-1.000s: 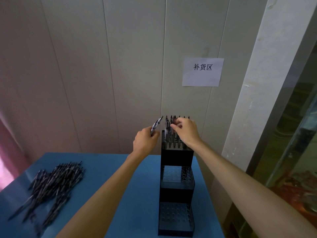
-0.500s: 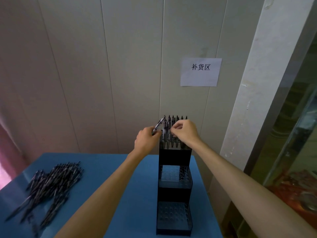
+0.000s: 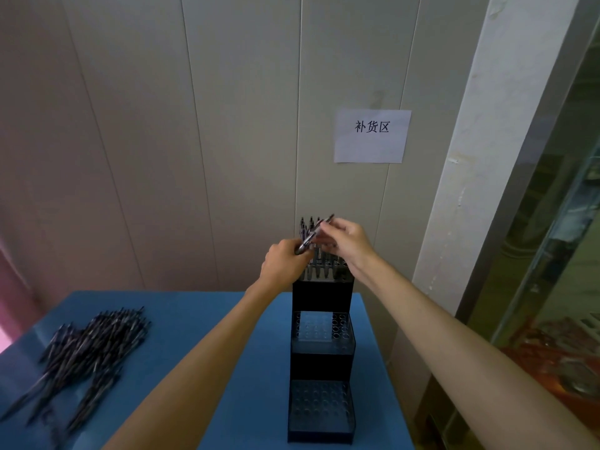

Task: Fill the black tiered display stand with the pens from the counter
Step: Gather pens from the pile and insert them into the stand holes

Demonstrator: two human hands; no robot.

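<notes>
Hands [image 3: 319, 251] pinching slim pen [image 3: 314, 233], perforated stand [image 3: 321, 352]

Head view, forward-down, close over hands [image 3: 349, 243]

looks like a shop's restocking corner, going by the paper sign [image 3: 372, 136] reading 补货区, display stand [image 3: 321, 358] and heap of pens [image 3: 87, 349]

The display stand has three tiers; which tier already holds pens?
The top tier: pens stand upright in it, while the middle tier and bottom tier show only empty holes.
</notes>
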